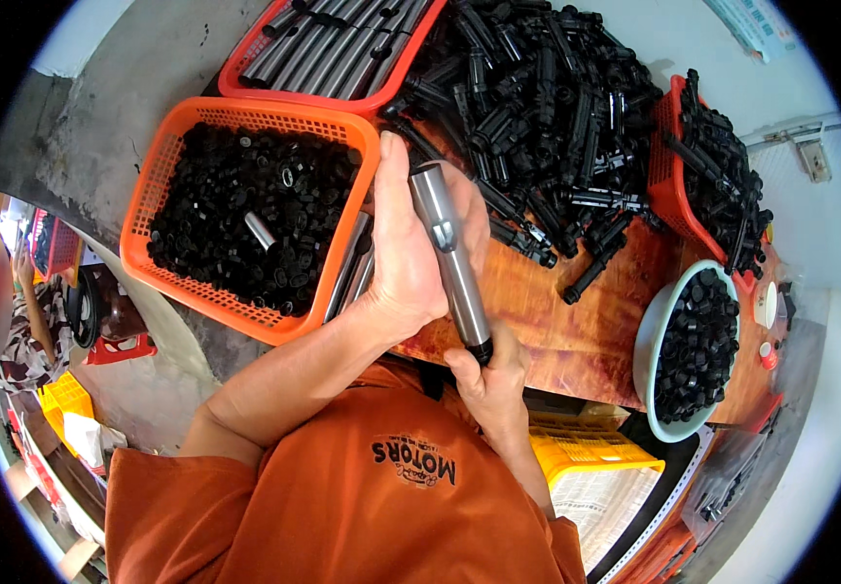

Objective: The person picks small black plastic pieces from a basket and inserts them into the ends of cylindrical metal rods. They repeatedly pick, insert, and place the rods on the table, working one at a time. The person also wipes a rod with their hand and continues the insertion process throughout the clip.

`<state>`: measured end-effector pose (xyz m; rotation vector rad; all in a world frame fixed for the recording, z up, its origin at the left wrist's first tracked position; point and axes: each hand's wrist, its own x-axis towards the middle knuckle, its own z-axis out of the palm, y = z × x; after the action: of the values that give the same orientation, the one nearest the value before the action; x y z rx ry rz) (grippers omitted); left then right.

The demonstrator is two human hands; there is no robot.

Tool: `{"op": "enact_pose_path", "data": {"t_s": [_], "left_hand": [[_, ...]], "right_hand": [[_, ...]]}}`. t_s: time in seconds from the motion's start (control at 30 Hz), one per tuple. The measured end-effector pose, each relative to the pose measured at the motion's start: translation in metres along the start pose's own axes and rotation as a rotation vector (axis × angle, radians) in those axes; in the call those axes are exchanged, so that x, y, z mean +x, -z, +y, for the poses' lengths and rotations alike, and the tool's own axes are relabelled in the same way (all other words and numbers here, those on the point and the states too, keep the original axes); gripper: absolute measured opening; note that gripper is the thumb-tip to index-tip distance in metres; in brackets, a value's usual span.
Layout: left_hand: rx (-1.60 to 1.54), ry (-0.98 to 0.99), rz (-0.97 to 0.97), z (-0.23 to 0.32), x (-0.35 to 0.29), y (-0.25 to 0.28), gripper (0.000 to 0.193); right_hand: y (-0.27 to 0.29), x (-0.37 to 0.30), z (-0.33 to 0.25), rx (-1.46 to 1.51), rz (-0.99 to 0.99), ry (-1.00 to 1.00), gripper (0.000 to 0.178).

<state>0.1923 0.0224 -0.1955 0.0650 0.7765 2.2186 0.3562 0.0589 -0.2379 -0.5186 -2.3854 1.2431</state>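
Note:
A silver metal tube [461, 277] with a black end piece [482, 352] is tilted in front of my body, between both hands. My left hand [411, 253] cups its upper part, the thumb side raised and the other fingers partly hidden behind the tube. At the lower end, my right hand [494, 380] grips the tube by the black piece with thumb and fingers. Left of my hands, an orange plastic basket [235, 326] is filled with small black plastic pieces [235, 214]. A short silver cylinder [260, 232] lies on top of them.
Silver tubes [328, 49] lie in a red basket [231, 73] behind. Black tubular parts [556, 107] are heaped on the wooden table [556, 331], with more in a red basket [671, 185]. Right stands a pale bowl [649, 360] of black caps. Below is a yellow crate [595, 453]; far left, another person [36, 331].

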Motion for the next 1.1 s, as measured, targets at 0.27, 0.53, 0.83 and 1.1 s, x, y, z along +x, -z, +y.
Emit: {"op": "enact_pose_path", "data": {"t_s": [0.27, 0.53, 0.83, 1.1], "left_hand": [[-0.037, 0.032, -0.043, 0.001, 0.003, 0.006, 0.069], [0.029, 0.064, 0.029, -0.003, -0.004, 0.005, 0.069], [0.000, 0.060, 0.146, -0.008, -0.006, 0.003, 0.070], [-0.017, 0.155, 0.193, -0.004, 0.000, 0.008, 0.070]], "right_hand": [[0.010, -0.013, 0.017, 0.584, -0.277, -0.291, 0.054], [-0.005, -0.015, 0.013, 0.439, -0.182, -0.237, 0.057], [-0.001, -0.009, 0.007, 0.359, -0.208, -0.229, 0.051], [0.001, -0.009, 0.010, 0.290, -0.153, -0.129, 0.052]]}}
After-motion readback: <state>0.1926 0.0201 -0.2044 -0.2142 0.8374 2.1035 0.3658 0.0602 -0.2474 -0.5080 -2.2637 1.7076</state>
